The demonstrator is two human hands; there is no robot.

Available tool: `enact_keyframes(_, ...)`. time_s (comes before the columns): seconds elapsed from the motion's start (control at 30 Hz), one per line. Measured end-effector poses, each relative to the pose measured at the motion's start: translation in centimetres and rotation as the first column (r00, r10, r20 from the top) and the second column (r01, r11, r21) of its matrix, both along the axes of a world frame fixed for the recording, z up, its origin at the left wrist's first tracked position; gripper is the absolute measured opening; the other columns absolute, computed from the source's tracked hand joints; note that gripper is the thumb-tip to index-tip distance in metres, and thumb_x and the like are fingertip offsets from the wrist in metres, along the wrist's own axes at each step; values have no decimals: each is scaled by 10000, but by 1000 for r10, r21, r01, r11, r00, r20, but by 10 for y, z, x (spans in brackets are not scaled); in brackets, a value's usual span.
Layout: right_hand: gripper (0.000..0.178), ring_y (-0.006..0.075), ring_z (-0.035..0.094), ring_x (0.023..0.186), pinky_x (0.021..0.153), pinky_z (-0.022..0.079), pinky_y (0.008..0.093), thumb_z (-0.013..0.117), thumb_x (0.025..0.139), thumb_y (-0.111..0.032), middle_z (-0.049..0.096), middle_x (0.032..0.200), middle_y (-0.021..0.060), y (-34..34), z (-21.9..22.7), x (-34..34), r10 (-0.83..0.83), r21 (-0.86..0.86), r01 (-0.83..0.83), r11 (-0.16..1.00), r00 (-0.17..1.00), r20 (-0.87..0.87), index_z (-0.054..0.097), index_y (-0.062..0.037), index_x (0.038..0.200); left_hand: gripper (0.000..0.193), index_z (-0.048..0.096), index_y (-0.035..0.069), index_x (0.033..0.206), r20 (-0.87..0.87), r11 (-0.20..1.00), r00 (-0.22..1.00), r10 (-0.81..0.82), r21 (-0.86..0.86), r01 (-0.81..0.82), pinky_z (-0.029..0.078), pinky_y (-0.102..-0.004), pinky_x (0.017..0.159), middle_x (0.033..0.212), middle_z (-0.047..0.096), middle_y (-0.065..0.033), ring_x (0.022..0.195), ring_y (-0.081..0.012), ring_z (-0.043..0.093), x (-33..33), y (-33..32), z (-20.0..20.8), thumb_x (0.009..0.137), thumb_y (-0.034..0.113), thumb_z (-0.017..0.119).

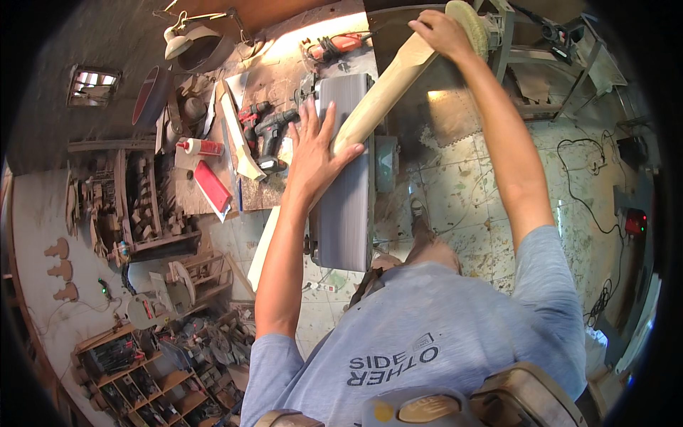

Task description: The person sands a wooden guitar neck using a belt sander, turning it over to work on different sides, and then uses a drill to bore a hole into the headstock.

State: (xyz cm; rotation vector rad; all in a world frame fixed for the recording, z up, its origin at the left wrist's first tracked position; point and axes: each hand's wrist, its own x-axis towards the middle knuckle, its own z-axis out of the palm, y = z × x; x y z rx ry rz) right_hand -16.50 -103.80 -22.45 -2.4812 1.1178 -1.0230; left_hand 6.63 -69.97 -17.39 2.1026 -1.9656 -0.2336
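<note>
A long pale wooden piece (384, 92), carved narrower toward its far end, slants across the belt sander (343, 213). Its near end comes out beyond my left forearm. My left hand (313, 146) lies on the wood over the grey belt, fingers stretched and spread, thumb across the piece. At the far right end, my right hand (442, 35) is closed over the wood, next to a round yellowish buffing wheel (468, 28). What the wood's underside touches is hidden. Whether the belt is running I cannot tell.
Left of the sander, a workbench (277, 199) bears cordless drills (270, 135), a red power tool (338, 46), a glue bottle (200, 146), a red flat block (211, 186) and another shaped wooden piece (238, 132). Wood-filled shelves (131, 245) stand left; a cable (580, 142) trails at right.
</note>
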Motion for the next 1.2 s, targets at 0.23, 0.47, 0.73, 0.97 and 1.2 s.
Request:
enact_keyframes(0.23,388,322,644,1206,1032,498,457,621,932,-443,713,1235,158,56,-11,51,-50,-130,57,990,997,54,797,-98,949,902,327,98,1608,-187,995,980,73,78,-59,99,-501,1272,1673,172,-279,1571,-417,116,32,60,4,913,563,666)
enact_keyframes(0.47,350,337,620,1256,1062,481,471,621,936,-392,694,1280,181,133,5,90,95,-59,-92,994,994,52,810,-97,949,764,454,52,1529,-390,972,901,189,205,-115,472,-433,1054,1444,538,-292,1273,-418,600,47,137,5,928,457,697)
enact_keyframes(0.73,327,370,600,1289,1091,467,439,663,923,-353,665,1319,217,193,1,123,185,-49,-183,982,982,36,803,-63,978,713,392,103,1554,-508,898,808,298,436,-57,475,-434,1007,1213,681,-225,1166,-358,646,57,224,17,991,498,579)
enact_keyframes(0.97,319,362,631,1251,1069,486,433,683,910,-374,692,1283,195,222,-3,133,189,-79,-183,980,978,87,809,-82,929,843,266,174,1635,-460,818,808,368,573,-46,408,-463,1116,1405,588,-246,1339,-411,542,74,284,21,965,582,572)
enact_keyframes(1.2,297,311,698,1076,915,559,380,686,904,-395,736,1205,87,154,-8,97,158,-130,-138,982,975,156,800,-123,940,876,288,137,1629,-315,971,943,109,238,-33,64,-560,1255,1681,102,-297,1571,-454,40,68,222,-12,947,591,597)
